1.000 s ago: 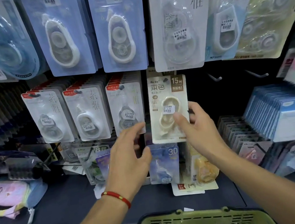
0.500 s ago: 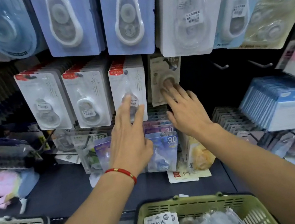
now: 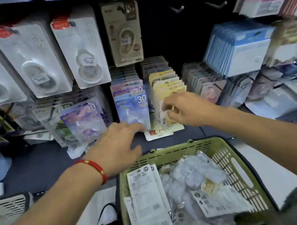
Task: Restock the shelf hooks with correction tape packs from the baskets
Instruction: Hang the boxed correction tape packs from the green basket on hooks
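both hands (image 3: pixel 118 147) (image 3: pixel 188 109) empty, fingers loose, above slatted green plastic basket (image 3: pixel 228 160) of glossy flat packs (image 3: pixel 148 197)

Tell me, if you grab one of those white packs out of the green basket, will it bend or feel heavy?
The white pack in the green basket looks like a thin, flat card, so it probably bends a little yet keeps its shape. It is likely light for its size. The clear wrapping on the packs beside it looks shiny, so it may be slippery.

single head-worn wide view, close, facing forward and down over shelf hooks (image 3: pixel 177 9) and green basket (image 3: pixel 230 159)
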A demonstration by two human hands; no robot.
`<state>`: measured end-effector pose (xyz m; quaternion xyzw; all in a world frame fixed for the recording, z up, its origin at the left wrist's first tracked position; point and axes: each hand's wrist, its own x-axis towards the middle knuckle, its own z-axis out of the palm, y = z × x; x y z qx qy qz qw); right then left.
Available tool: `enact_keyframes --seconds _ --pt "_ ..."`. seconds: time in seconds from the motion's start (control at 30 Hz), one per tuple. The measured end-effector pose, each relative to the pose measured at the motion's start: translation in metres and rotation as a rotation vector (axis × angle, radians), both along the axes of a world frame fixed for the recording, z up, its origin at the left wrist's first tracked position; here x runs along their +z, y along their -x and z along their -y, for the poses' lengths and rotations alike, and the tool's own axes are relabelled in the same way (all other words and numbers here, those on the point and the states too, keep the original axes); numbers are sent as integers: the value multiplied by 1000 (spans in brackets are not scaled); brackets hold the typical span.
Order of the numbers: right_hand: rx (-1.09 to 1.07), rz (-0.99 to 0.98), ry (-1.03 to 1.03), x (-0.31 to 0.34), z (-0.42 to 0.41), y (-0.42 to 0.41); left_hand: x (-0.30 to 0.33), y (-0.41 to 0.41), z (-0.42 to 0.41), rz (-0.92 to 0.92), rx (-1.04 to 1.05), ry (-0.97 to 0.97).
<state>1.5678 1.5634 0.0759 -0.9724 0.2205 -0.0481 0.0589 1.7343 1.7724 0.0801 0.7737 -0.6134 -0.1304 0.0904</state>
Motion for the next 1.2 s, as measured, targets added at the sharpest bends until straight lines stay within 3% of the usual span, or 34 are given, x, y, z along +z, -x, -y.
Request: enact_keyframes --seconds 0.1,0.23,0.4,0.57,0.73,0.8,0.9,1.0,1.03,1.1,1.2 --pt "-32 -330 -125 -48 -12 46 -43 15 -11 44 -110 -202" --pt "-16 -692 -120 -105 -28 105 -104 40 -29 110 -152 -434" --pt "190 -536 -53 -127 -52 151 -145 74 -41 -38 -118 -489" --pt "349 -669 43 -158 -96 162 -160 90 -44 -135 -36 -424" --pt "419 -676 102 -162 -103 160 -164 101 -45 -262 45 -345" --pt "379 -589 92 -156 -100 160 -167 106 -47 -336 96 -299" --pt "138 -15 -26 -137 -89 152 -167 112 -46 -550 272 -179" --pt "-157 357 -367 -115 -79 137 -156 121 -42 -1120 472 -110" --pt "-248 397 -530 -111 -77 130 -154 124 -41 -1299 487 -96" --pt "-375 406 -858 -109 -79 119 -150 127 -41 -1452 459 -65" --pt "-430 290 -975 -121 -89 118 -142 117 -43 -1381 528 -25"
